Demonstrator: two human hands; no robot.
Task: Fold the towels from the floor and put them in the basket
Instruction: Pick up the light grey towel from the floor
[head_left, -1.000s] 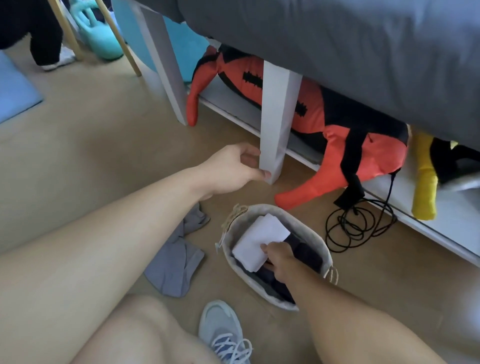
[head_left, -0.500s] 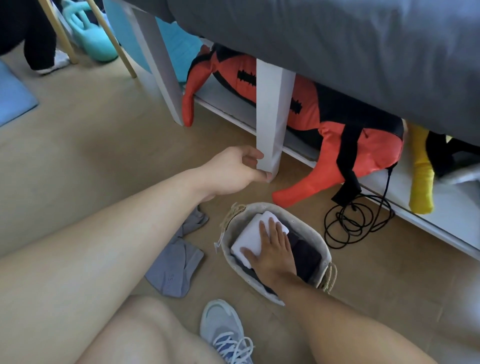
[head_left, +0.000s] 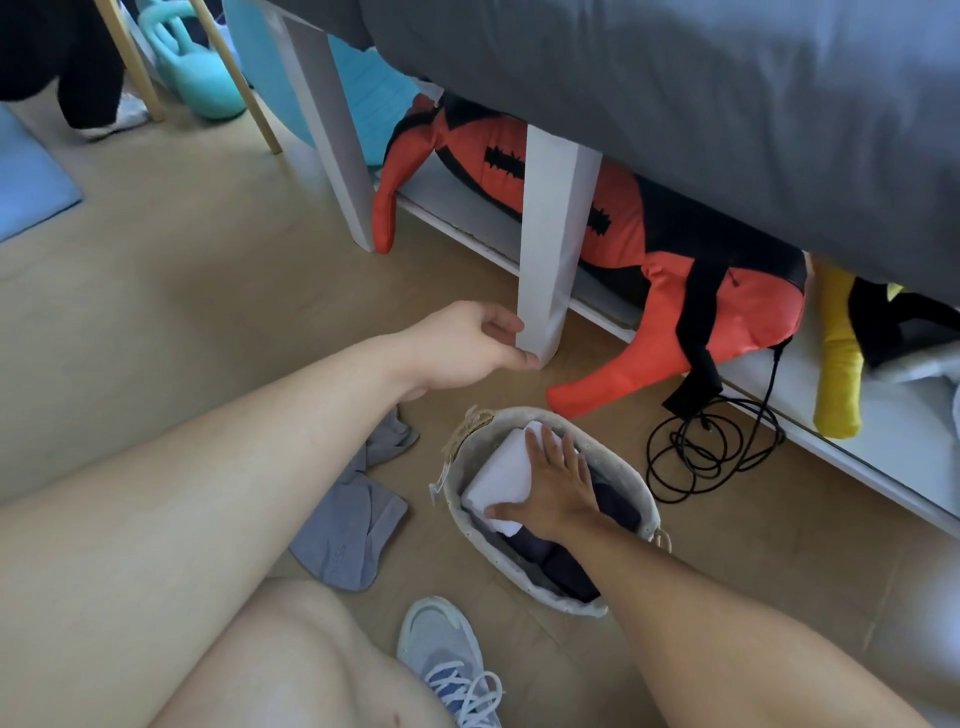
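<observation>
Under the bed, on the floor, a folded white towel is pressed into the basket by the flat right hand, the bed leg is held by the left hand, and one grey towel is left unfolded.

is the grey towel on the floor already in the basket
No, the crumpled grey towel lies on the floor left of the pale oval woven basket, where the right hand presses flat on a folded white towel.
</observation>
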